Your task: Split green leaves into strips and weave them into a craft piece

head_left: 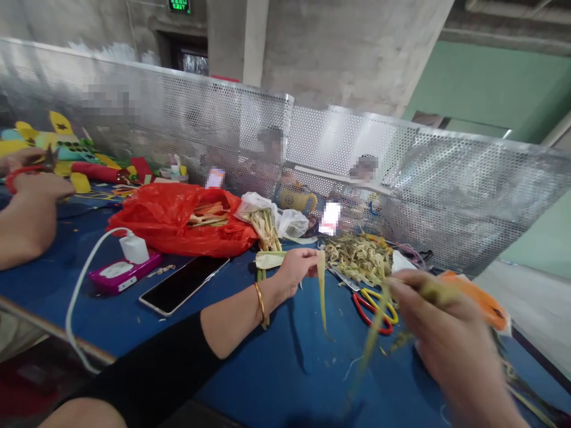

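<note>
My left hand, with a gold bangle at the wrist, pinches the top of a pale yellow-green leaf strip that hangs down over the blue table. On the right, my right hand is blurred but closed on another thin plant strip, which slants down to the left. Between the hands lie scissors with red handles and scissors with yellow handles. Behind them is a heap of dry, shredded plant strips. A bundle of pale stalks sits behind my left hand.
A red plastic bag of dried strips, a black phone and a magenta power strip with a white charger stand left. A perforated metal screen edges the back. At far left, another person's hands hold scissors.
</note>
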`<state>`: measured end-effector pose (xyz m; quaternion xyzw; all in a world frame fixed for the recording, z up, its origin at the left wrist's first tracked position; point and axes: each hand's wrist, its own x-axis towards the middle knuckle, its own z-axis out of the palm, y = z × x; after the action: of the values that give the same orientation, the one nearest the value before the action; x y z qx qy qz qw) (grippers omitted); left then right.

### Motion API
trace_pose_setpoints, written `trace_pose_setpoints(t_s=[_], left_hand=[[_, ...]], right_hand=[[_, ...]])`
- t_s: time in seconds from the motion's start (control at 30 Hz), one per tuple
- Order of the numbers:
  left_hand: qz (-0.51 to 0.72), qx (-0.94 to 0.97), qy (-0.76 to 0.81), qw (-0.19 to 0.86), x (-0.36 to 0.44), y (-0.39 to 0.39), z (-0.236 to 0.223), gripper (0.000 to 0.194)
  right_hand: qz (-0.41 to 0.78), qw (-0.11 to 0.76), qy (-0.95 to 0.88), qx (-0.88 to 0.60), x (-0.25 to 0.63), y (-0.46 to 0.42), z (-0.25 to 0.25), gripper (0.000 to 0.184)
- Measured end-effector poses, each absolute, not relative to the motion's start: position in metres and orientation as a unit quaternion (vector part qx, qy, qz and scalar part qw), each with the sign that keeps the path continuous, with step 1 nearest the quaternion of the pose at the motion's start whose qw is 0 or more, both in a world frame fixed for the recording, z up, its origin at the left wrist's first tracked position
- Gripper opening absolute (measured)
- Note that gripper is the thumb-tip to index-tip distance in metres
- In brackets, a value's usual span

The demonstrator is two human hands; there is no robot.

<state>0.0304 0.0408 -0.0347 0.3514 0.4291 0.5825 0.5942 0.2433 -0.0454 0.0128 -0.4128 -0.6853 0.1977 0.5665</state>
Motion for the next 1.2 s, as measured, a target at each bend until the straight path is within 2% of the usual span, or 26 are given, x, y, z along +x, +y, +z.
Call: trace_pose_setpoints(t_s=[0.03, 0.1, 0.3, 0.43, 0.67, 0.83, 1.07, 1.2], left_hand=[[0.572, 0.376, 0.412, 0.601, 0.034, 0.036, -0.033, 0.008], [0.564, 0.41, 0.383, 0.606, 0.041, 0.027, -0.031, 0.012], [0.55, 0.425, 0.355, 0.625, 0.047, 0.013, -0.031, 0.015], [0.519, 0.393, 0.345, 0.676, 0.051, 0.009, -0.036, 0.021], [0.513, 0.362, 0.33, 0.705, 0.059, 0.009, -0.044, 0.029], [0.466, 0.427, 0.314, 0.709, 0.065, 0.0, -0.042, 0.037], [0.411, 0.463, 0.336, 0.71, 0.065, -0.01, -0.037, 0.027], [0.439, 0.443, 0.358, 0.695, 0.06, -0.004, -0.034, 0.027]], right_hand=[[0.254, 0.52, -0.676, -0.455, 0.227, -0.031, 0.016, 0.02], [0.307, 0.493, -0.645, -0.497, 0.204, -0.008, 0.016, 0.025], [0.334, 0.525, -0.591, -0.513, 0.197, 0.009, -0.011, 0.039], [0.37, 0.515, -0.591, -0.499, 0.199, 0.008, -0.018, 0.034], [0.323, 0.509, -0.613, -0.511, 0.199, 0.009, -0.027, 0.028], [0.277, 0.514, -0.634, -0.506, 0.2, 0.008, -0.03, 0.022], [0.301, 0.524, -0.607, -0.516, 0.198, 0.006, -0.023, 0.024], [0.492, 0.495, -0.514, -0.498, 0.2, -0.005, -0.009, 0.041]])
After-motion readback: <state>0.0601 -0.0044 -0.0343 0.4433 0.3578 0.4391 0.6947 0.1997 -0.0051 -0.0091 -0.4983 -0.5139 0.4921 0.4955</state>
